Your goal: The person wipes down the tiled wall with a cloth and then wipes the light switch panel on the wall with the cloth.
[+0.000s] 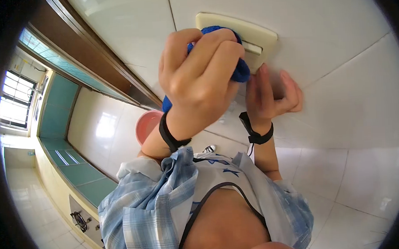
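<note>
My left hand (197, 80) is closed round a blue cloth (241, 72) and presses it against a cream switch plate (267, 36) on the tiled wall. Part of the cloth hangs out below, beside my wrist. The fingers cover the left part of the plate, while a rocker (252, 47) shows at its right. Just under the plate's lower edge, my right hand (271, 94) is held up close to the wall, slightly blurred, with its fingers apart and nothing in them.
A pink basin (148, 126) stands on the floor beyond my left forearm. A brown door frame (103, 53) runs along the wall's left side. Farther left are teal cabinets (83, 172), a counter with a gas burner (80, 221), and a barred window (16, 99).
</note>
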Tool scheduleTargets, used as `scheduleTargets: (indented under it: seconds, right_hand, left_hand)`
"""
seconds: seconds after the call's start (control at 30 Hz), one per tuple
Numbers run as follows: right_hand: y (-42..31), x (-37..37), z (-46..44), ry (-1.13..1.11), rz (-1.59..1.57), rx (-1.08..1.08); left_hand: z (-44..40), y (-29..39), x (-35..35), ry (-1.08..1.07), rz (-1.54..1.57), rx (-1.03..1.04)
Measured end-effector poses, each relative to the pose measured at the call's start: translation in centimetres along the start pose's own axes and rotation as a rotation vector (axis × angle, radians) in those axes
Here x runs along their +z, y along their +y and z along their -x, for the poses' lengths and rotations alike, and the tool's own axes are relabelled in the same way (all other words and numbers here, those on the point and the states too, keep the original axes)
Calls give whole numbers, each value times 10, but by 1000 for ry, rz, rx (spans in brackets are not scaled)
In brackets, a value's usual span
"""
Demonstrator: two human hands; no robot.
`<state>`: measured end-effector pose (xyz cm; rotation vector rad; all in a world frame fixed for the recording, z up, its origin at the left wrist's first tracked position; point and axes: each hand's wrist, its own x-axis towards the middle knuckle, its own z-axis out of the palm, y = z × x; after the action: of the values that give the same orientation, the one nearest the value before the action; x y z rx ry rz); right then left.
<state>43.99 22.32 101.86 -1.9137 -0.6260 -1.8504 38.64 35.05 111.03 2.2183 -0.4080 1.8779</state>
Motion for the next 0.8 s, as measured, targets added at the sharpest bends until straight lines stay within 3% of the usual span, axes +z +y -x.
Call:
scheduleTargets:
  seconds: [0.07, 0.17, 0.23, 0.27, 0.37, 0.5, 0.67, 0.7, 0.77, 0.8]
  right_hand:
    - [0, 2, -1, 3, 33, -2]
    - [1, 4, 11, 25, -114, 105]
    - [4, 5, 21, 14, -180, 269]
    - [6, 5, 23, 18, -181, 266]
    - [1, 0, -6, -1, 72, -16]
    - [2, 2, -1, -12, 42, 4]
    - [4, 8, 21, 72, -285, 348]
    - [6, 7, 14, 79, -283, 347]
    - [9, 0, -4, 6, -14, -5]
    - [9, -1, -2, 5, -7, 2]
  left_hand:
    - [-1, 11, 0, -45, 31, -108]
    - [-2, 32, 8, -113, 192, -106]
    - [0, 34, 5, -138, 270, -95]
    - [1, 31, -2, -107, 250, -80]
    - [-4, 14, -7, -69, 141, -56]
    - [-1, 25, 3, -84, 59, -92]
    - [1, 27, 9, -105, 258, -29]
    - [-1, 26, -3, -95, 211, -36]
    - [-2, 19, -6, -51, 47, -86]
    - [-1, 18, -6, -61, -10, -117]
